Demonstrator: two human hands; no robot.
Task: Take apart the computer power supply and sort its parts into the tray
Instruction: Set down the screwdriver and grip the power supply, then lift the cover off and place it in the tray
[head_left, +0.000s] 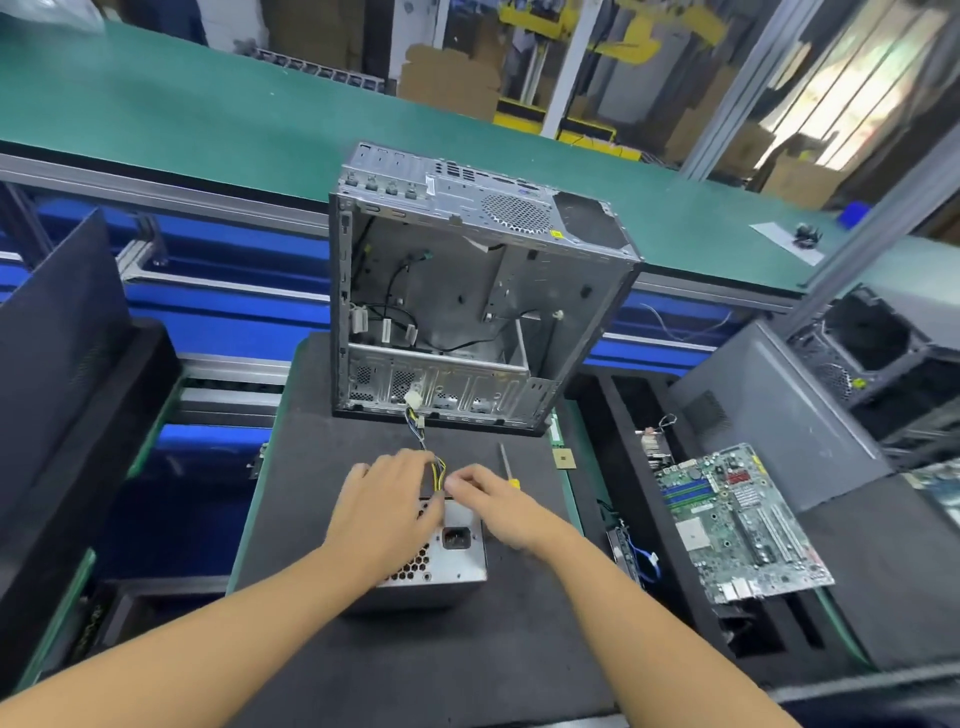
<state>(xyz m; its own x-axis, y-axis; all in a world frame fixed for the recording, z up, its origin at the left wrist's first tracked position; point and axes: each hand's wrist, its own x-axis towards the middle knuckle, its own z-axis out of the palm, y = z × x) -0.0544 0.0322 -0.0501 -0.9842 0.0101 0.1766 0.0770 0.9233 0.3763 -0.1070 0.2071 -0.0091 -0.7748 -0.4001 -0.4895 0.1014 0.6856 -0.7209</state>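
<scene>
The grey metal power supply (457, 558) stands on the black foam mat (415, 665), its socket face toward me. A bundle of yellow and black wires (438, 470) rises from its far edge and ends in a white connector (413, 401) by the open computer case (467, 306). My left hand (389, 514) lies over the unit's top left, fingers curled at the wires. Just right of the bundle, my right hand (493, 506) has its fingertips at the unit's far edge. Whether either hand pinches the wires is unclear.
A yellow-handled screwdriver (508, 465) lies on the mat right of my hands. A black foam tray (649, 467) at the right holds a green motherboard (737, 519) and a drive with a blue cable (636, 558). Another case stands far right, a dark panel left.
</scene>
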